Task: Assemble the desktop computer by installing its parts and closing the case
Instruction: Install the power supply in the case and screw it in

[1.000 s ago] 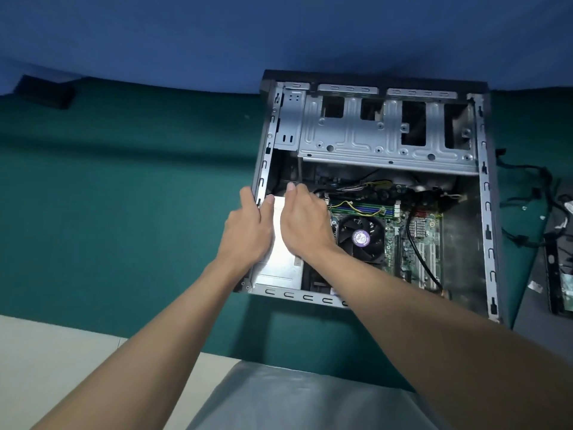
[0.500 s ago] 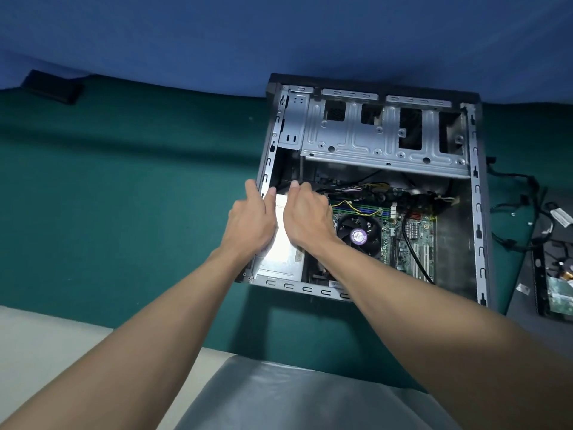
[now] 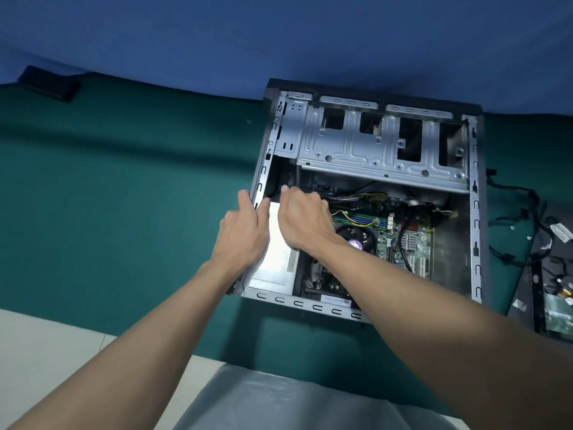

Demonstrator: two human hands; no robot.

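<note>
An open desktop case [image 3: 476, 212] lies on its side on the green table top. A silver power supply [image 3: 273, 271] sits in its near left corner. My left hand [image 3: 242, 234] straddles the case's left wall, fingers outside and thumb inside against the power supply. Over the far end of the power supply, my right hand [image 3: 304, 221] rests with its fingers curled down. Right of my hands lie the CPU fan [image 3: 356, 237] and motherboard [image 3: 412, 246]. The metal drive cage [image 3: 381, 144] spans the far end.
A dark panel with a circuit board [image 3: 555, 308] and loose black cables [image 3: 511, 193] lie right of the case. A black flat object [image 3: 48, 86] lies at the far left by the blue backdrop. A grey sheet [image 3: 279, 398] is close in front of me.
Both hands stay at the same places on the case wall and power supply. Only my view has shifted slightly.
</note>
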